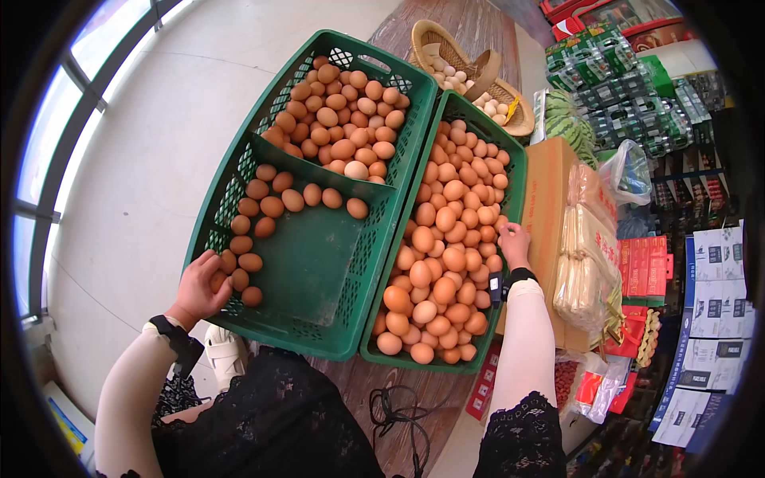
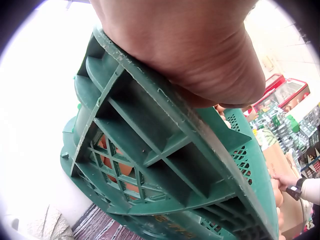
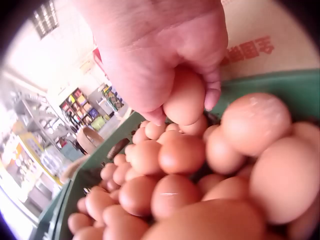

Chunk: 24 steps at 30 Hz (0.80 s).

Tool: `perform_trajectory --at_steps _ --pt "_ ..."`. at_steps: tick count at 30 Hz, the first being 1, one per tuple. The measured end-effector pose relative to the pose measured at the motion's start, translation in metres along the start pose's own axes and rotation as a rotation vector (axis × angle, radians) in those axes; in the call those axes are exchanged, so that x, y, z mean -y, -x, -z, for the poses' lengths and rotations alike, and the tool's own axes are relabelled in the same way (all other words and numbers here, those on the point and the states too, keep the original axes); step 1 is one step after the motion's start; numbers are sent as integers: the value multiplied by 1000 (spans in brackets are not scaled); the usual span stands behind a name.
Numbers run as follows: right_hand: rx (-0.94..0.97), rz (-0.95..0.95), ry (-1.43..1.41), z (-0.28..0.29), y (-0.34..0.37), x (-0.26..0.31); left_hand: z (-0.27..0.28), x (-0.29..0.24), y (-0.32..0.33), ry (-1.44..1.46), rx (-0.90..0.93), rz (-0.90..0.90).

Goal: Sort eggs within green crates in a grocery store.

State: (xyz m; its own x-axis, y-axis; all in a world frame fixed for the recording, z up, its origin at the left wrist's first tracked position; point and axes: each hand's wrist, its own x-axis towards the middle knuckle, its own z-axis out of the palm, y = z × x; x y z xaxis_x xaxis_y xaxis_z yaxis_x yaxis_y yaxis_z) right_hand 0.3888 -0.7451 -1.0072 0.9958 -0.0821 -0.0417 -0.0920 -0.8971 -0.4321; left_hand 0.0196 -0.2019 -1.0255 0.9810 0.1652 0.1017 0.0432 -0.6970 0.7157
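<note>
My left hand (image 1: 199,288) reaches over the outer wall of the left green crate (image 1: 307,247), its fingers and thumb curled round a brown egg (image 1: 218,280). In the left wrist view that hand (image 2: 190,50) is above the crate's ribbed side, and its fingertips are hidden. Beside it, several loose eggs (image 1: 251,262) lie along the side and divider of the near compartment. My right hand (image 1: 514,241) is at the right edge of the second crate (image 1: 516,187), which is heaped with brown eggs (image 1: 446,263). The right wrist view shows it pinching an egg (image 3: 185,97) just over the pile.
The left crate's far compartment is piled with eggs (image 1: 343,119). A wicker basket (image 1: 426,36) of paler eggs stands beyond. Against the right crate are a cardboard box (image 1: 550,171) and bagged goods (image 1: 586,263). A black cable (image 1: 398,414) lies on the wooden surface in front.
</note>
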Motion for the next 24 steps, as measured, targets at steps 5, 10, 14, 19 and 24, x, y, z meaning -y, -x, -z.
perform_trajectory --at_steps 5,10,14,19,24 --pt "7 -29 193 -14 0 -31 1 0 2 12 -2 29" --pt "-80 -80 142 -15 3 -21 3 -5 -1 5 -13 13" --pt "26 -127 -137 -25 -24 -54 5 -2 2 5 -31 -21" --pt "65 -243 7 -22 -28 -6 5 1 3 -1 -35 -17" --pt "231 -17 -897 -52 62 208 4 4 3 12 -44 -30"
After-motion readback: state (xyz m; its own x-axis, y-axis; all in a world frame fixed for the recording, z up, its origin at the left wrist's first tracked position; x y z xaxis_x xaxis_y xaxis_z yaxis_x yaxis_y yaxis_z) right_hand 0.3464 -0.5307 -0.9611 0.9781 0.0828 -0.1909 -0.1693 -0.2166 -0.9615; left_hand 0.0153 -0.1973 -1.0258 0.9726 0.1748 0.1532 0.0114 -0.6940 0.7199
